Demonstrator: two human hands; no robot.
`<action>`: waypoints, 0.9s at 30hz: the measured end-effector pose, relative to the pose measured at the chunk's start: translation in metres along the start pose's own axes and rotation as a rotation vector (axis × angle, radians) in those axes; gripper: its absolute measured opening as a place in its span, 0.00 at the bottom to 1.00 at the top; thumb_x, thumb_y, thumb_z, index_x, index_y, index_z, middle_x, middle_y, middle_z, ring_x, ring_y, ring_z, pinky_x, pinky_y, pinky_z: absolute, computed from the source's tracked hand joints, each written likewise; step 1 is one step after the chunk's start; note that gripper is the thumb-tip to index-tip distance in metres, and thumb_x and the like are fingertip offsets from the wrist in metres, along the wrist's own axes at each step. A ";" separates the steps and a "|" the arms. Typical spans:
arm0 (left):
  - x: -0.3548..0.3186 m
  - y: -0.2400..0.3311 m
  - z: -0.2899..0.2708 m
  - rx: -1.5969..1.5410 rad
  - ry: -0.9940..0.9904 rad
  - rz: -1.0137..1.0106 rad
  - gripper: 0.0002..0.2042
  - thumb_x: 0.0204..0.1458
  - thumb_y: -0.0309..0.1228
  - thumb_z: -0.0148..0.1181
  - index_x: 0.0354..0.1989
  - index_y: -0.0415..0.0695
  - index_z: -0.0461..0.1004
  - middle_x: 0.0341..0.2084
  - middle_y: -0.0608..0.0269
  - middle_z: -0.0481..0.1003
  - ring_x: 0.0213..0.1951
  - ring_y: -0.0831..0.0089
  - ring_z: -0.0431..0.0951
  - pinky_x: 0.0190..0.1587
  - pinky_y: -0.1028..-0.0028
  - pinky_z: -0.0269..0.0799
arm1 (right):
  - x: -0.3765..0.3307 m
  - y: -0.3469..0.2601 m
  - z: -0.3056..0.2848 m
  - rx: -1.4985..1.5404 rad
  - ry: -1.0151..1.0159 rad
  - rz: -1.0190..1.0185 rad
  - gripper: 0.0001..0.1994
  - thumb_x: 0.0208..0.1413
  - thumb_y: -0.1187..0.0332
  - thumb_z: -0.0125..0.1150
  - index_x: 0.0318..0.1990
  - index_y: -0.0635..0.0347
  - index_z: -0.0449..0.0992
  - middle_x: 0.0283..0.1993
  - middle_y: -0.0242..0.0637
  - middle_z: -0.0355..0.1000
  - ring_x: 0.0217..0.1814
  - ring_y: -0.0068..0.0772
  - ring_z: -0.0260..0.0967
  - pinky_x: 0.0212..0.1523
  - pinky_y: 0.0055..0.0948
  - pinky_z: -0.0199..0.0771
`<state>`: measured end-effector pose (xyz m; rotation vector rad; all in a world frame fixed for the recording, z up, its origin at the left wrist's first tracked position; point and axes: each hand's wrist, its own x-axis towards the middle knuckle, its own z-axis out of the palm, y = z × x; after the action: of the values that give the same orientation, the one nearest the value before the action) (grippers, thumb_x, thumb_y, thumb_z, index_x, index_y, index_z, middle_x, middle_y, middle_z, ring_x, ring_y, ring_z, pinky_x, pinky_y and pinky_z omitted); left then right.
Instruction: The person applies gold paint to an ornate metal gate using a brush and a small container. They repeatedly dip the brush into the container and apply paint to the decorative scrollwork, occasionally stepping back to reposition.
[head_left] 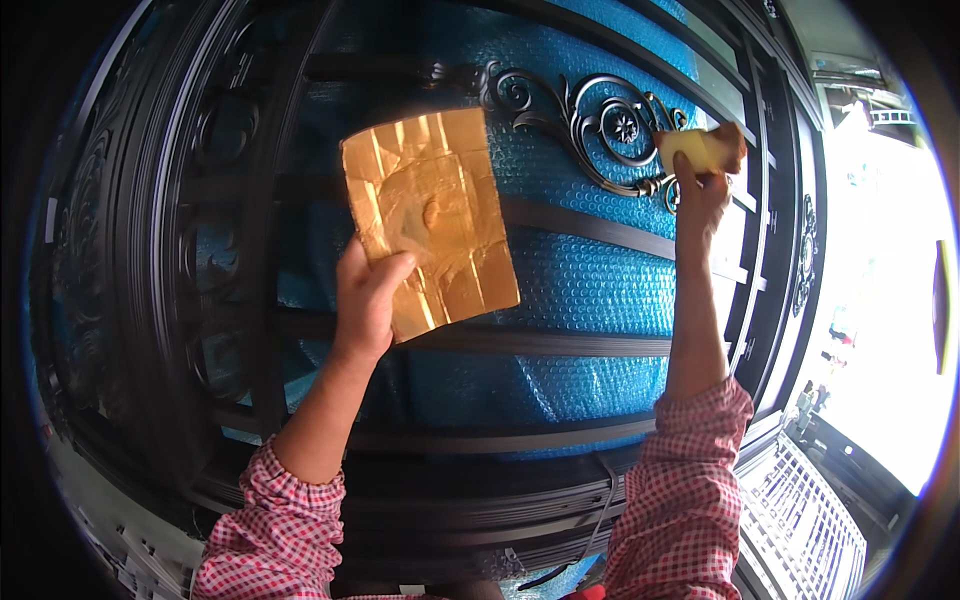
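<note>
My left hand [366, 302] is closed on the lower left edge of a gold-coloured folded board [470, 225], thumb lying on its face. A wet-looking gold smear sits in the middle of the board. Farther right, my right hand [702, 208] pinches a pale yellow sponge [690, 152] whose far end is brownish and blurred. The sponge is at the right end of a black metal scroll ornament [624, 127] with a rosette at its centre. Whether sponge and ornament touch, I cannot tell.
Dark metal bars [590, 345] of a large gate or door panel cross in front of blue bubble wrap [590, 290]. More dark scrollwork [215, 260] lies at the left. A white grid-like rack [805, 510] stands at the lower right, below a bright opening.
</note>
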<state>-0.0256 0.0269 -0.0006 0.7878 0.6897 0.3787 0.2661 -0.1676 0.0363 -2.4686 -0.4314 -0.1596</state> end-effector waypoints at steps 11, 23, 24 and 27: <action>-0.001 0.000 -0.001 0.009 0.002 -0.009 0.17 0.44 0.23 0.49 0.46 0.34 0.63 0.37 0.61 0.69 0.37 0.77 0.69 0.42 0.76 0.65 | 0.024 -0.010 0.046 -0.209 -0.130 -0.095 0.18 0.43 0.59 0.59 0.39 0.62 0.72 0.33 0.44 0.73 0.35 0.38 0.72 0.40 0.32 0.68; -0.001 0.003 0.000 -0.020 0.039 -0.009 0.17 0.44 0.23 0.49 0.45 0.35 0.63 0.36 0.61 0.69 0.38 0.77 0.69 0.43 0.76 0.65 | 0.015 -0.007 0.040 -0.246 -0.192 -0.149 0.19 0.43 0.59 0.60 0.39 0.62 0.71 0.33 0.43 0.73 0.35 0.42 0.71 0.39 0.34 0.68; -0.002 0.001 0.001 -0.016 0.039 -0.005 0.17 0.44 0.23 0.49 0.45 0.35 0.63 0.36 0.61 0.69 0.38 0.77 0.69 0.43 0.76 0.65 | 0.015 -0.005 0.034 -0.234 -0.177 -0.116 0.18 0.42 0.59 0.60 0.39 0.62 0.72 0.32 0.44 0.73 0.34 0.42 0.71 0.39 0.35 0.68; 0.000 0.004 0.001 -0.004 0.023 -0.008 0.17 0.44 0.23 0.49 0.46 0.35 0.63 0.37 0.60 0.69 0.38 0.77 0.69 0.43 0.77 0.65 | 0.025 0.002 0.035 -0.168 -0.109 -0.109 0.17 0.42 0.59 0.60 0.37 0.61 0.72 0.31 0.43 0.73 0.33 0.42 0.71 0.38 0.36 0.68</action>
<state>-0.0252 0.0288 0.0028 0.7776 0.7136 0.3823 0.2903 -0.1411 0.0124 -2.6283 -0.6229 -0.1109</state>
